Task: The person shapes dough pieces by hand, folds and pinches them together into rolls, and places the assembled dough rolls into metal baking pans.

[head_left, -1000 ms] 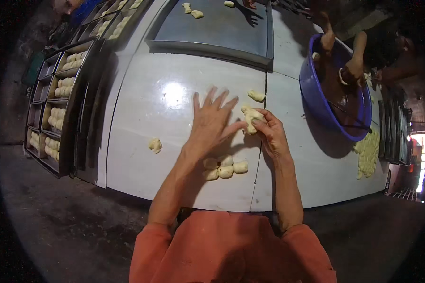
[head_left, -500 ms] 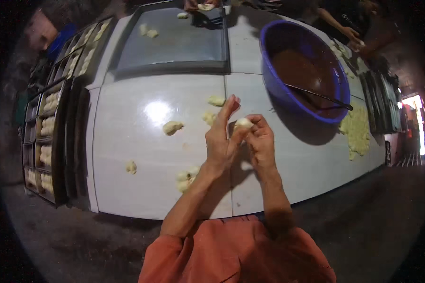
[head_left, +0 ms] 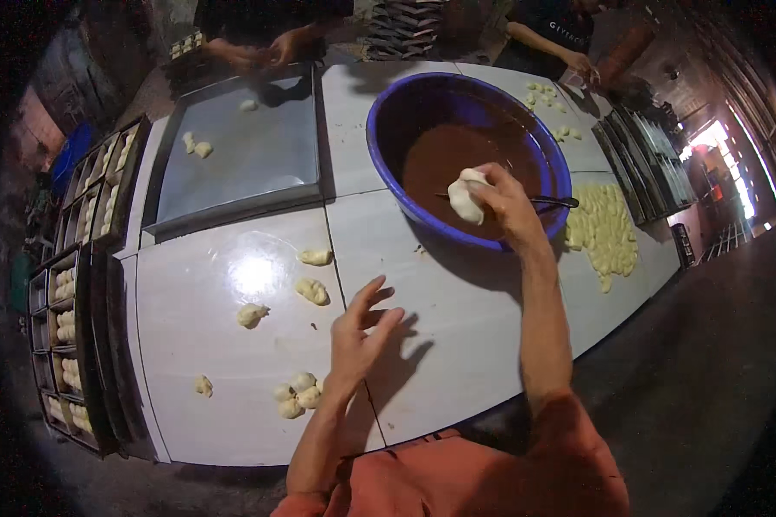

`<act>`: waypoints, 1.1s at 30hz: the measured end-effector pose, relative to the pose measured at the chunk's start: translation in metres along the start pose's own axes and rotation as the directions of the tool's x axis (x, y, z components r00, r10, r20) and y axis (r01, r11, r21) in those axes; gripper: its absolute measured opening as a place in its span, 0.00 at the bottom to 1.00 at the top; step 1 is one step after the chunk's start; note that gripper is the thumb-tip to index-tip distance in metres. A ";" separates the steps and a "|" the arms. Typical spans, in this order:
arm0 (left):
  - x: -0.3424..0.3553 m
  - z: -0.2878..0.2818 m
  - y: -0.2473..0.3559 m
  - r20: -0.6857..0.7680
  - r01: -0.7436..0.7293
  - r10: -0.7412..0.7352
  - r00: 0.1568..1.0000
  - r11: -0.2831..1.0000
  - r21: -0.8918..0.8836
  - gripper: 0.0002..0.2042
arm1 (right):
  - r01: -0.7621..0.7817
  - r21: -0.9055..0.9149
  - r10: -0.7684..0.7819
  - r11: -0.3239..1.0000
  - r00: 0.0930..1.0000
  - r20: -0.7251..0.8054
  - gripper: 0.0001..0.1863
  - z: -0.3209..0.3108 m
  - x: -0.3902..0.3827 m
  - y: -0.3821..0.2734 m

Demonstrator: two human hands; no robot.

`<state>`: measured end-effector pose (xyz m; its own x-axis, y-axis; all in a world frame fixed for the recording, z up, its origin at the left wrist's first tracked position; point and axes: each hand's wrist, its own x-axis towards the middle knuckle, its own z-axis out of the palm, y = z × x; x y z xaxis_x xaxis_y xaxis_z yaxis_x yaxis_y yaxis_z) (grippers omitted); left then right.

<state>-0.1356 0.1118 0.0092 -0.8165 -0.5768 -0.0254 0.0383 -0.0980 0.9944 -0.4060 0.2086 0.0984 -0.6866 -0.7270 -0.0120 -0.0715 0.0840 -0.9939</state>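
My right hand [head_left: 510,205] is raised over the near side of a large blue-purple basin [head_left: 386,164], pinching a flattened piece of pale dough [head_left: 466,198]. Brown filling [head_left: 444,146] lies in the basin, with a dark-handled utensil [head_left: 553,202] resting across it; its other end is partly hidden behind the dough. Above the white table, my left hand [head_left: 360,340] has its fingers apart and holds nothing. Beside it to the left lie loose dough pieces [head_left: 312,291] and a cluster of rounded dough balls [head_left: 298,396].
A large metal tray [head_left: 233,198] with a few dough pieces sits at the back left. Racked tins [head_left: 67,319] of dough line the left edge. Small dough pieces [head_left: 602,233] spread at right near stacked dark pans [head_left: 634,164]. Co-workers' hands [head_left: 272,53] show across the table.
My hands have separated. The right one has carried the dough from near the left hand up to the basin, while the left has stayed low, fingers spread. The view has swung to the right.
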 end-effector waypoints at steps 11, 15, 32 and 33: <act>-0.031 -0.040 0.011 -0.072 0.171 -0.162 0.984 0.972 0.161 0.20 | 0.077 -0.858 0.447 0.508 0.828 0.339 0.22 -0.026 0.084 0.080; -0.032 -0.040 0.013 -0.064 0.189 -0.182 0.981 0.974 0.127 0.21 | 0.156 -0.799 0.456 0.581 0.751 0.478 0.18 -0.023 0.071 0.069; 0.005 -0.017 0.008 0.033 0.150 -0.167 0.985 0.757 -0.636 0.21 | -0.186 0.559 -0.014 0.808 0.943 0.334 0.40 0.123 -0.058 0.050; 0.000 -0.027 0.003 0.017 0.145 -0.174 0.985 0.755 -0.639 0.21 | -0.161 0.627 -0.123 0.763 0.915 0.385 0.36 0.125 -0.059 0.065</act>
<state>-0.1201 0.0891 0.0097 -0.8202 -0.5372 -0.1966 0.2792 -0.6759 0.6821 -0.2797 0.1712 0.0212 -0.3407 -0.9376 0.0691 0.5094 -0.2458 -0.8247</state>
